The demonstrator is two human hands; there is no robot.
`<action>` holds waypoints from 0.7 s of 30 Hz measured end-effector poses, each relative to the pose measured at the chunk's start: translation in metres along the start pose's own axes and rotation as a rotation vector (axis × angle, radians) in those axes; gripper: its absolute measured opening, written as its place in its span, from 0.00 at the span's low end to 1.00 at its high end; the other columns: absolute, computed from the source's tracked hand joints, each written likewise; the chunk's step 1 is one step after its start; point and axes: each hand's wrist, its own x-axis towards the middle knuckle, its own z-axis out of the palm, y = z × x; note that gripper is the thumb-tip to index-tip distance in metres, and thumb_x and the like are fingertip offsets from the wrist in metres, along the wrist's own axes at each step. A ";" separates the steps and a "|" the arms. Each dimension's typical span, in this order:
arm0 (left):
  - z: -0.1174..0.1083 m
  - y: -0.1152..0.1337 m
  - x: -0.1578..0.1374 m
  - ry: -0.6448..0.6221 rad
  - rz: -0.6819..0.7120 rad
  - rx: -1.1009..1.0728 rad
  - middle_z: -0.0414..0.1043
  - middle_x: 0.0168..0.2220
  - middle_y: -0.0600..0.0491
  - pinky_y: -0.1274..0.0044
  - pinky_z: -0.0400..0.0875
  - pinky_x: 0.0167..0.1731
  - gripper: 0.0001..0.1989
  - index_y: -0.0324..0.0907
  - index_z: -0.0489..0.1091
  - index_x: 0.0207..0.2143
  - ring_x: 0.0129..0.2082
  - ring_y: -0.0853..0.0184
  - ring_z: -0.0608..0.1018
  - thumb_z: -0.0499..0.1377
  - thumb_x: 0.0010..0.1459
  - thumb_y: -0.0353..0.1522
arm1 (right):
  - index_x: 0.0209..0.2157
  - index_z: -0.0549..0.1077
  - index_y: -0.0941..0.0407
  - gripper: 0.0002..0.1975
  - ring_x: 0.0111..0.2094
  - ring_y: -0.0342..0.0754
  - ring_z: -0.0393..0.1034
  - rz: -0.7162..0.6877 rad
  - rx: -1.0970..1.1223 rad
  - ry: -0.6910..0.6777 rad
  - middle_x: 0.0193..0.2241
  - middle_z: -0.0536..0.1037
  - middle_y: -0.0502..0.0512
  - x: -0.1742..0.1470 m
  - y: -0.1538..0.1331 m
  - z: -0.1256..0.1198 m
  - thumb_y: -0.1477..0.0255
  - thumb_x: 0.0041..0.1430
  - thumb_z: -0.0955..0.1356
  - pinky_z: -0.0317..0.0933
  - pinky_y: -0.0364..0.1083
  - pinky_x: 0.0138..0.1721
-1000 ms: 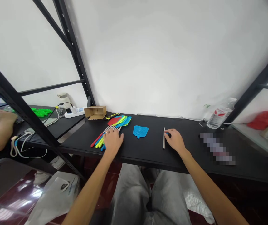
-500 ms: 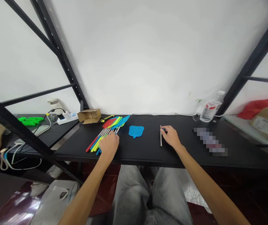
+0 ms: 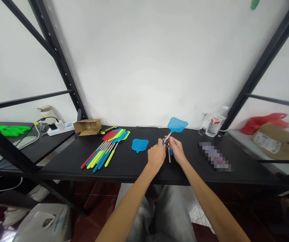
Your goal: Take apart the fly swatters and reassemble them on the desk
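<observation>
A fly swatter (image 3: pixel 174 129) is held aslant, its blue mesh head raised to the right, its silvery shaft exposed, its handle mostly covered. Below, a thin metal rod (image 3: pixel 170 155) is partly hidden; beside it, a blue piece (image 3: pixel 171 152) is half covered.

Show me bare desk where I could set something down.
Bare desk lies right of the blurred item, and between the swatter pile and loose blue swatter head. Crowded: back left, by the box; around left hand, right hand and held swatter.
</observation>
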 end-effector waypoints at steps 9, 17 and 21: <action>0.019 0.037 -0.005 -0.026 -0.028 -0.196 0.77 0.41 0.40 0.67 0.70 0.39 0.17 0.41 0.62 0.51 0.41 0.53 0.80 0.42 0.70 0.39 | 0.34 0.69 0.54 0.17 0.29 0.46 0.70 0.098 0.509 0.085 0.27 0.72 0.50 -0.002 -0.014 -0.005 0.55 0.54 0.72 0.68 0.47 0.34; 0.016 0.042 0.001 -0.401 -0.262 -1.315 0.53 0.19 0.62 0.82 0.49 0.16 0.15 0.43 0.59 0.33 0.13 0.76 0.55 0.47 0.67 0.44 | 0.31 0.66 0.55 0.09 0.22 0.39 0.61 0.250 0.897 0.203 0.20 0.61 0.42 0.000 -0.033 0.005 0.67 0.63 0.68 0.66 0.41 0.30; 0.016 0.025 -0.018 -0.609 -0.345 -1.512 0.45 0.18 0.65 0.83 0.41 0.15 0.18 0.44 0.59 0.33 0.13 0.78 0.45 0.50 0.64 0.49 | 0.29 0.63 0.55 0.12 0.16 0.35 0.51 0.270 1.019 0.279 0.17 0.54 0.40 0.016 -0.045 -0.016 0.73 0.69 0.61 0.57 0.35 0.21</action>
